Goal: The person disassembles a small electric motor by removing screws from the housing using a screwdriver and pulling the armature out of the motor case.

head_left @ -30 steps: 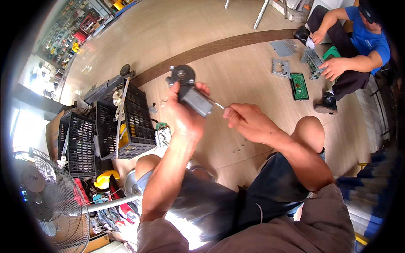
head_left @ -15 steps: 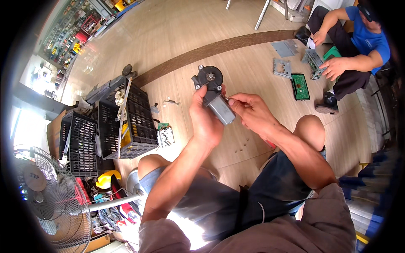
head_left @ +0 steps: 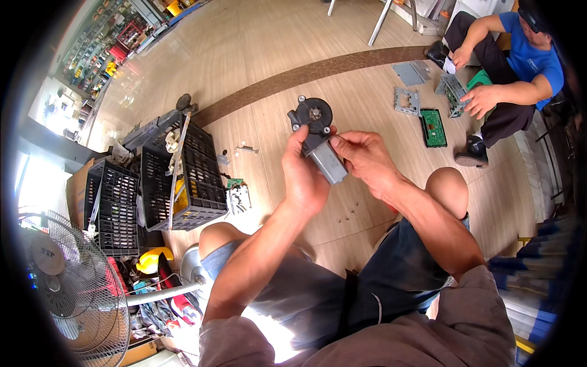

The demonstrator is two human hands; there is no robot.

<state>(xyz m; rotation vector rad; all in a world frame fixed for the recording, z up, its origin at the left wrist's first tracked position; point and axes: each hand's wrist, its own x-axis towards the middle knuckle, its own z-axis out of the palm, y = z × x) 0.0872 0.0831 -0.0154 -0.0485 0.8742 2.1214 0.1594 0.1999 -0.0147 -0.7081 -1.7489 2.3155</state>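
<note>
A gear motor (head_left: 328,163) with a grey metal body and a round black gear housing is held in front of me, above the floor. My left hand (head_left: 304,178) wraps round it from the left, the thumb along the joint between housing and body. A small toothed gear shows in the middle of the housing, with several bolt bosses around the rim. On the motor's right side, my right hand (head_left: 370,160) is closed in a pinch, thumb and fingertips against the motor near that joint. Whatever lies in that pinch is hidden.
Black plastic crates (head_left: 199,174) and a standing fan (head_left: 64,275) are at my left. To the right a person in a blue shirt (head_left: 535,58) sits handling a metal frame (head_left: 452,95), near a green circuit board (head_left: 434,128). Small parts (head_left: 247,148) lie on the floor.
The gear motor and my left hand have shifted slightly to the right. My right fingertips now press closer against the motor's side.
</note>
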